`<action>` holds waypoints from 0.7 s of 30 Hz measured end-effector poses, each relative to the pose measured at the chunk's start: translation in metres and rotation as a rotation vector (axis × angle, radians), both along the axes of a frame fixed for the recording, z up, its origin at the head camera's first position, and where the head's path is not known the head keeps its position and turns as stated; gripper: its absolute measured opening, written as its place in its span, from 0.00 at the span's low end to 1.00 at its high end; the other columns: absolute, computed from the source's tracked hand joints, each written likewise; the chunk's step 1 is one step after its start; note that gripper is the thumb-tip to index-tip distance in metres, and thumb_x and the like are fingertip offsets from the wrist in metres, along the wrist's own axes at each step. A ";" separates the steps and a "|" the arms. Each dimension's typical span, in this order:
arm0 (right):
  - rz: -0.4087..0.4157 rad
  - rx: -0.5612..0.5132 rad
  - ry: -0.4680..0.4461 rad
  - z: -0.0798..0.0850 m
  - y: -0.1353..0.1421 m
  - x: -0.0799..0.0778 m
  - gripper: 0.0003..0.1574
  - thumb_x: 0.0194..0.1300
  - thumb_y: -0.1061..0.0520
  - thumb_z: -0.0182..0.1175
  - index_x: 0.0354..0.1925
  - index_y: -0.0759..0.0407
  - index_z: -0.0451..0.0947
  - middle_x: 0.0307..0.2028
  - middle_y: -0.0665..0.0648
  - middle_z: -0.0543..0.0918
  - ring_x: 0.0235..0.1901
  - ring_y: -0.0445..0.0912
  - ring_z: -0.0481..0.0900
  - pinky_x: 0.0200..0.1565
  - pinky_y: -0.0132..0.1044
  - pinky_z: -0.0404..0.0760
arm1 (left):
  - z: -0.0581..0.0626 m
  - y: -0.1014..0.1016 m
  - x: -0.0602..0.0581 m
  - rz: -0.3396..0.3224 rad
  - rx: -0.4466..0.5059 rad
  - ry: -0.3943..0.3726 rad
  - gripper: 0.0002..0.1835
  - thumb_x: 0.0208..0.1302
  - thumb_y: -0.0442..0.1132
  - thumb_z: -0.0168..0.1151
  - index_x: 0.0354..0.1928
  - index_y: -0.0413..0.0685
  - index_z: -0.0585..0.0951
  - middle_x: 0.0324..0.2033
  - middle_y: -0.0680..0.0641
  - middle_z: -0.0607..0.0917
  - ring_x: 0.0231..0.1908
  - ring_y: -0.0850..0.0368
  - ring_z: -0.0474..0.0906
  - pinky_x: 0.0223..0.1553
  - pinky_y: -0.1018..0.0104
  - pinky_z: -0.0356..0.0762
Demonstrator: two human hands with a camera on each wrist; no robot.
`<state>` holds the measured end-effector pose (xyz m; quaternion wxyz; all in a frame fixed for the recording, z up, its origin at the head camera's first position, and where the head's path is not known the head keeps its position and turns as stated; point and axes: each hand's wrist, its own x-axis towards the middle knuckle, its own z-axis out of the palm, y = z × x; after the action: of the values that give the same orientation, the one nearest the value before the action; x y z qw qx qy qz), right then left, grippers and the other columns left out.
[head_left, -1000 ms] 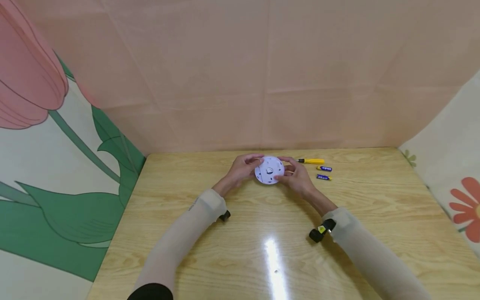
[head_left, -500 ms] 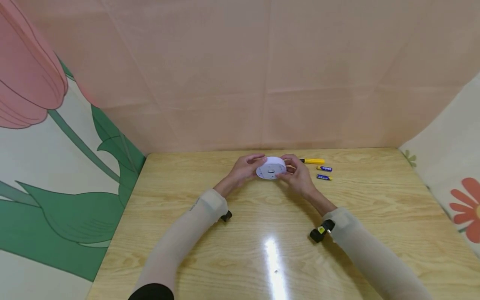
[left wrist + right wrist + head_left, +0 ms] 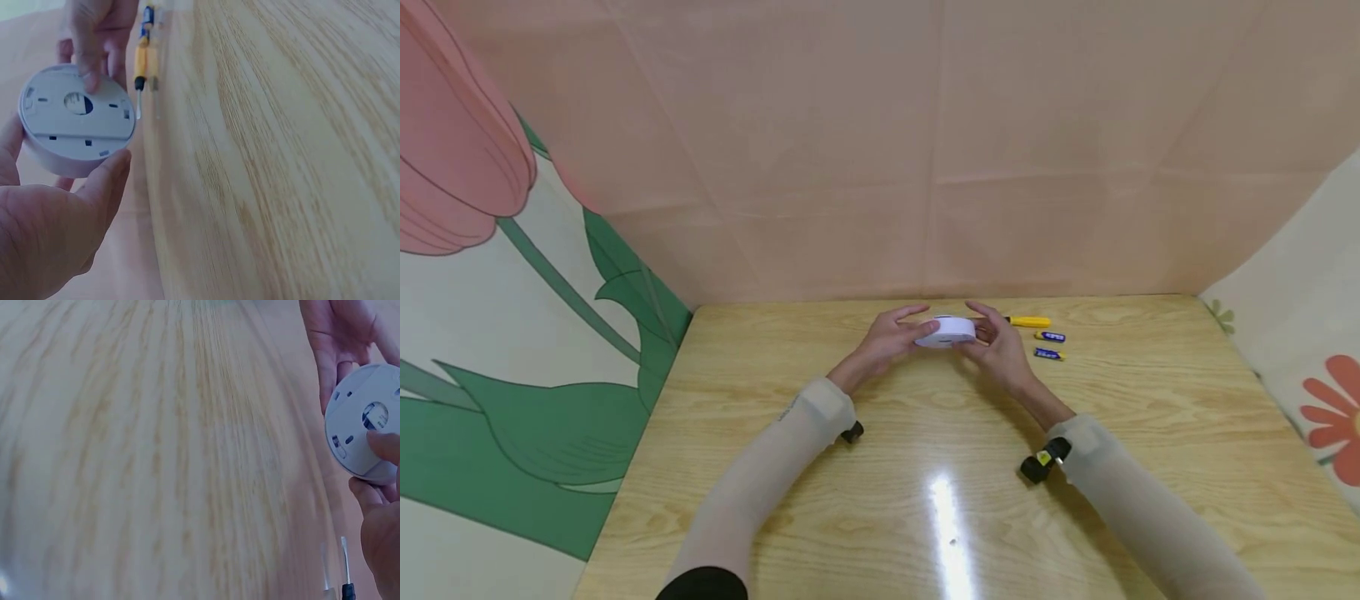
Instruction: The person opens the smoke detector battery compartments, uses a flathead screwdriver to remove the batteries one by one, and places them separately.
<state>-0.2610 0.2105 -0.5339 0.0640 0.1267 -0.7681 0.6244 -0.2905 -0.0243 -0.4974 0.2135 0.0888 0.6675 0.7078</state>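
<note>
Between both hands, over the far part of the table, a round white smoke detector [image 3: 953, 331] is held up. My left hand [image 3: 883, 340] grips its left rim with thumb and fingers. On the other side my right hand [image 3: 1000, 350] pinches it, the thumb lying on the flat back plate. That plate [image 3: 69, 115], seen in the left wrist view, has several small slots and a round hole near the middle. Printed white and dark parts show through the hole in the right wrist view. The front face is hidden.
A screwdriver with a yellow handle [image 3: 1032, 322] lies behind and right of my right hand. Two blue-and-yellow batteries, one [image 3: 1050, 337] behind the other [image 3: 1049, 354], lie in front of it. The wooden table [image 3: 880, 517] ends at a pink backdrop [image 3: 820, 208].
The smoke detector has tipped from showing its back plate to the head camera to showing mostly its side rim. Both hands turned with it, and the right index finger has lifted off slightly.
</note>
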 end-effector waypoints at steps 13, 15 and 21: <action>0.090 0.013 -0.248 0.007 0.007 -0.006 0.46 0.64 0.64 0.76 0.74 0.72 0.68 0.66 0.75 0.78 0.60 0.54 0.85 0.52 0.28 0.85 | -0.003 0.000 0.001 0.013 -0.159 0.263 0.35 0.62 0.42 0.80 0.71 0.43 0.79 0.67 0.36 0.81 0.64 0.50 0.82 0.60 0.64 0.83; 0.108 0.043 -0.272 0.009 0.009 -0.006 0.50 0.63 0.60 0.78 0.76 0.70 0.67 0.69 0.72 0.76 0.63 0.58 0.83 0.53 0.28 0.84 | -0.004 0.001 0.001 0.010 -0.159 0.285 0.36 0.62 0.40 0.80 0.71 0.41 0.78 0.69 0.34 0.78 0.66 0.48 0.80 0.62 0.66 0.81; 0.132 0.144 -0.280 0.010 0.011 -0.008 0.57 0.59 0.48 0.81 0.78 0.63 0.66 0.73 0.66 0.73 0.66 0.58 0.79 0.57 0.25 0.81 | -0.003 0.000 0.000 -0.005 -0.150 0.318 0.44 0.56 0.33 0.83 0.74 0.35 0.73 0.73 0.33 0.73 0.70 0.44 0.75 0.66 0.67 0.77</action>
<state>-0.2693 0.2214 -0.5237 -0.0940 0.0932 -0.8024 0.5820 -0.2904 -0.0243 -0.5006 0.1128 0.1851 0.7436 0.6325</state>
